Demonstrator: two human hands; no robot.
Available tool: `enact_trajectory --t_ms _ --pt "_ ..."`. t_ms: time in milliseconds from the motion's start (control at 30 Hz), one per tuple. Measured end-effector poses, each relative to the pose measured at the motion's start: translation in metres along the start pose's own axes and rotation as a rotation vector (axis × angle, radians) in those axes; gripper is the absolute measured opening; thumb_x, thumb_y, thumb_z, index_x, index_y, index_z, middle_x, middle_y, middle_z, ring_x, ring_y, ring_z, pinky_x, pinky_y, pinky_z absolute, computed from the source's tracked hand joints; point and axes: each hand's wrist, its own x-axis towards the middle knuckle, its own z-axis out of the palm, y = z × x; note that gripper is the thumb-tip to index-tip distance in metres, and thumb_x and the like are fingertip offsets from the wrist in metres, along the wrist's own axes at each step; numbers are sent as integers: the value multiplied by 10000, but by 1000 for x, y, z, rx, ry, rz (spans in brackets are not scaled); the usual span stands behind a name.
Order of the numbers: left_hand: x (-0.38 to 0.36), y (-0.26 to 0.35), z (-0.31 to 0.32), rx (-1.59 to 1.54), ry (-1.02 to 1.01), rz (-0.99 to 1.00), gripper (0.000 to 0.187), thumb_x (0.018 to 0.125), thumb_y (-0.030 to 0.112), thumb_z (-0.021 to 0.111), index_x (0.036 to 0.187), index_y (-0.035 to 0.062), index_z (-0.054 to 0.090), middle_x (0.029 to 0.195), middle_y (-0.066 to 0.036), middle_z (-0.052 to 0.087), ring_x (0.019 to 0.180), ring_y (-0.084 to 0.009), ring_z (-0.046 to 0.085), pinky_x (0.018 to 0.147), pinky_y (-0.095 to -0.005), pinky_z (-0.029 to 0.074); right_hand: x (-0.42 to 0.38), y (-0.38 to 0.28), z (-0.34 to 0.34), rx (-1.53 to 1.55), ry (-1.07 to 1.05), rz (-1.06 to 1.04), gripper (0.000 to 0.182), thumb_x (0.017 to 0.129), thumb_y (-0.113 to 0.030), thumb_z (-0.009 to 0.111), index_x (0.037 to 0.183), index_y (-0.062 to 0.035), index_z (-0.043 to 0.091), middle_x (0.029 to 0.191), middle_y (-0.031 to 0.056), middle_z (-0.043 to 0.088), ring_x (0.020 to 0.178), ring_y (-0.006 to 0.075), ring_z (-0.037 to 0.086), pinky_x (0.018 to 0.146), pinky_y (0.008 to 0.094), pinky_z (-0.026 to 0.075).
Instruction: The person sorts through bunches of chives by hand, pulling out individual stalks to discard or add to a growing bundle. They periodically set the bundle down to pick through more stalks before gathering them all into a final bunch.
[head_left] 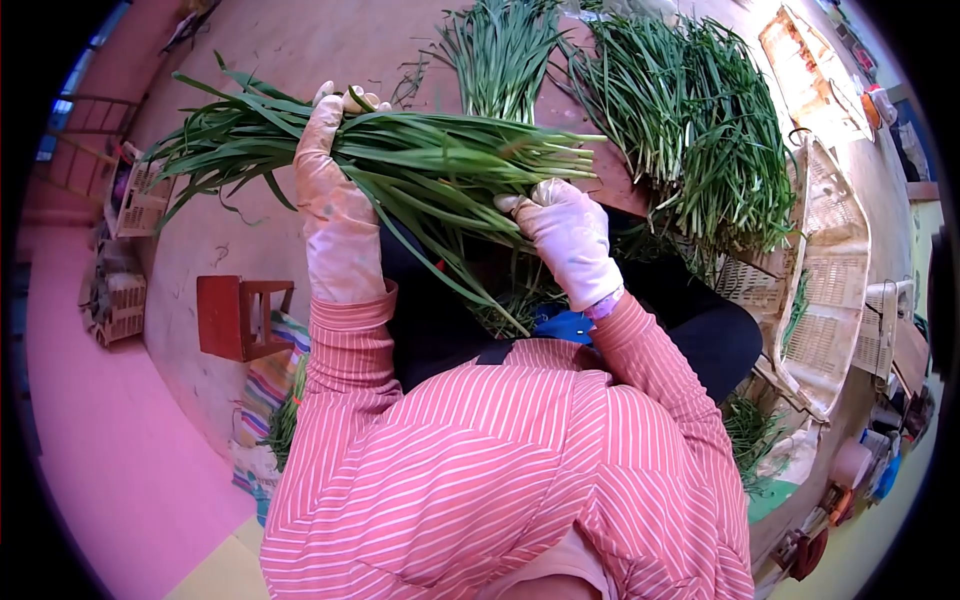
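Observation:
A long bunch of green leafy stalks (420,145) lies sideways across both gloved hands, leaf tips to the left and pale stem ends to the right. My left hand (328,190) is wrapped round the leafy part, its fingertips showing above the bunch. My right hand (565,232) is closed at the lower edge near the stem ends, with thumb and fingers pressed on stalks. Some leaves hang down between the hands. Beyond them, a smaller pile of stalks (500,60) and a large pile (690,120) lie on a low brown board (612,185).
A small red stool (220,317) stands at the left, near a striped sack (285,365). Pale plastic crates (828,270) stand at the right, with another crate (800,70) at the upper right. Loose stalks (750,430) lie low at the right.

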Motion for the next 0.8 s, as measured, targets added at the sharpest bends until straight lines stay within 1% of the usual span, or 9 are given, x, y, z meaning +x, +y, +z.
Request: enact_trajectory --t_ms 167,300,400,467,567,633,667,700,800 --pt "23 18 -22 -68 8 -27 123 873 78 585 969 3 597 922 -116 607 878 -259 598 911 -454 499 -8 34 -15 -160 177 -102 351 824 -420 632 731 -81 650 714 144 623 665 338 616 590 428 463" --pt "51 52 -72 -76 -148 -53 166 866 118 560 969 -5 602 937 -135 619 937 -315 593 949 -473 469 -26 108 -28 -317 257 72 416 801 -421 682 638 -59 560 670 162 591 621 359 577 569 419 440" --pt "59 72 -85 -18 9 -14 169 872 121 548 975 6 617 963 -141 631 969 -326 597 969 -482 459 -43 159 -49 -596 -116 262 344 787 -402 694 745 -70 614 712 172 618 710 379 611 623 461 467" --pt "57 78 -82 -43 87 -25 172 877 123 541 984 11 617 975 -136 634 974 -316 597 969 -478 459 -48 147 -59 -737 -64 214 337 795 -395 683 889 -73 649 855 163 650 793 356 626 679 457 481" --pt "60 83 -91 -88 -33 -89 175 880 126 539 990 15 618 977 -132 636 975 -307 594 974 -471 455 -38 104 -60 -311 271 -119 429 790 -434 684 1035 -82 662 895 147 650 853 325 630 723 403 495" --pt "57 77 -87 -78 -55 -79 176 881 126 537 991 15 619 977 -132 636 975 -304 593 979 -467 453 -30 57 -70 95 -40 62 525 784 -441 707 1169 -95 620 952 127 645 821 255 627 760 333 495" --pt "55 73 -84 -70 -73 -67 176 882 125 535 992 15 619 977 -132 636 975 -300 591 983 -463 450 -31 58 -52 343 27 -157 597 728 -385 775 1221 -103 592 907 98 638 737 207 594 720 299 494" --pt "52 72 -80 -50 -62 -75 174 885 130 536 988 15 617 977 -133 634 973 -300 589 989 -458 446 -36 21 -67 294 -131 -93 658 732 -219 794 1325 -128 523 973 76 631 783 132 593 764 269 488" --pt "42 60 -59 17 61 -22 173 886 137 541 980 12 616 964 -131 629 977 -298 587 997 -452 443 -35 -14 -51 -60 -20 -476 727 651 -398 793 1285 -137 553 802 73 631 661 205 589 670 327 498"
